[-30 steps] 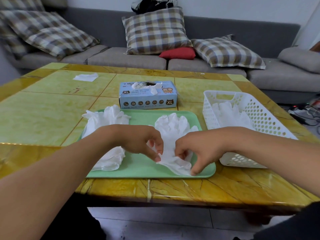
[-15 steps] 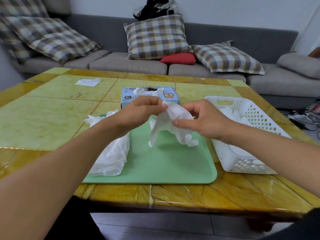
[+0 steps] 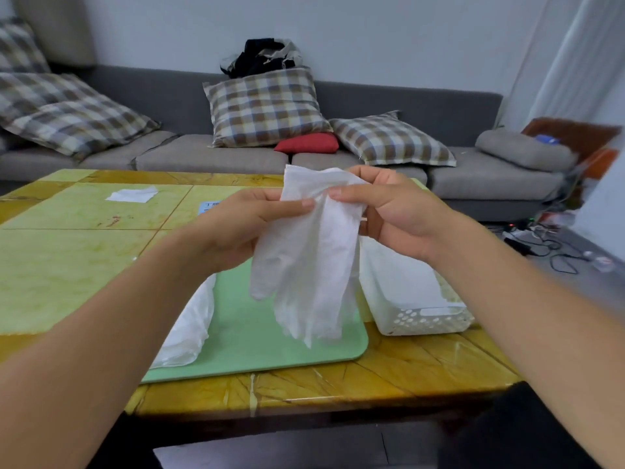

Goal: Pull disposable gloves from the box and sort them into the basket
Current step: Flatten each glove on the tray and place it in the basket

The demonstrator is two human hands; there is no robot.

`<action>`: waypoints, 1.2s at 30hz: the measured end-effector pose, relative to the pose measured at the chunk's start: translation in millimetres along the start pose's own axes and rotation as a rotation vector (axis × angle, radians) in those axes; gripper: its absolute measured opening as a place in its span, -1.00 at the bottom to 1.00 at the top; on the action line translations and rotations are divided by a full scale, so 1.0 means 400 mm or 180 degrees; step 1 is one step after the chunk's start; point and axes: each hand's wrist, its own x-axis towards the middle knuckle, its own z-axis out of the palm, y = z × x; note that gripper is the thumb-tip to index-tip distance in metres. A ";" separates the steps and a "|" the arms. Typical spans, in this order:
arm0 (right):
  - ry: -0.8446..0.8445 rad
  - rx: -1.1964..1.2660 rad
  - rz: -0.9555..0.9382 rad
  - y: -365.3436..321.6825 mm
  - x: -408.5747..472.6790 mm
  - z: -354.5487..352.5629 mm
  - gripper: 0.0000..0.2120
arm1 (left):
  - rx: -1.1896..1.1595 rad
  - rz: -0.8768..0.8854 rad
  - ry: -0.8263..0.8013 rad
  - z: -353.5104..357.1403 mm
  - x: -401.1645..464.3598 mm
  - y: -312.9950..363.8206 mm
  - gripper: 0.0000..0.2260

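Note:
A white disposable glove point(image 3: 311, 255) hangs in the air above the green tray point(image 3: 257, 336), fingers pointing down. My left hand point(image 3: 243, 228) pinches its cuff on the left side and my right hand point(image 3: 389, 211) pinches the cuff on the right. The white perforated basket point(image 3: 426, 319) stands right of the tray, partly behind the glove and my right hand. A pile of white gloves point(image 3: 189, 326) lies on the tray's left side, partly hidden by my left forearm. Only a blue corner of the glove box point(image 3: 209, 207) shows behind my left hand.
The yellow-green table point(image 3: 67, 265) carries a white sheet point(image 3: 130, 194) at the far left. A grey sofa point(image 3: 209, 157) with checked cushions stands behind the table. Cables point(image 3: 548, 245) lie on the floor at the right.
Both hands have lifted the glove from the tray up to chest height and it now hangs stretched downward. The view has tilted upward.

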 end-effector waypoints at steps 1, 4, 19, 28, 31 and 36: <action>0.0087 0.0086 0.0033 -0.012 -0.016 -0.014 -0.81 | -0.0033 -0.0033 -0.0114 0.027 0.004 0.020 -0.66; 0.0171 0.0155 0.0203 -0.061 -0.046 -0.055 -0.69 | -0.0187 0.0052 -0.0013 0.098 0.025 0.075 -0.70; 0.0971 0.0499 0.0540 -0.166 -0.182 -0.259 -0.56 | -0.0587 -0.0124 -0.0257 0.338 0.077 0.198 -0.79; 0.0866 -0.0014 0.0870 -0.096 -0.084 -0.327 -0.64 | 0.0141 -0.0187 0.0043 0.332 0.218 0.127 -0.85; 0.1157 -0.0237 0.0350 -0.115 -0.012 -0.357 -0.73 | 0.0088 0.0192 0.0242 0.317 0.300 0.137 -0.80; 0.1123 -0.0849 -0.0722 -0.151 0.037 -0.441 -0.78 | -0.0042 0.0895 0.0187 0.319 0.366 0.161 -0.82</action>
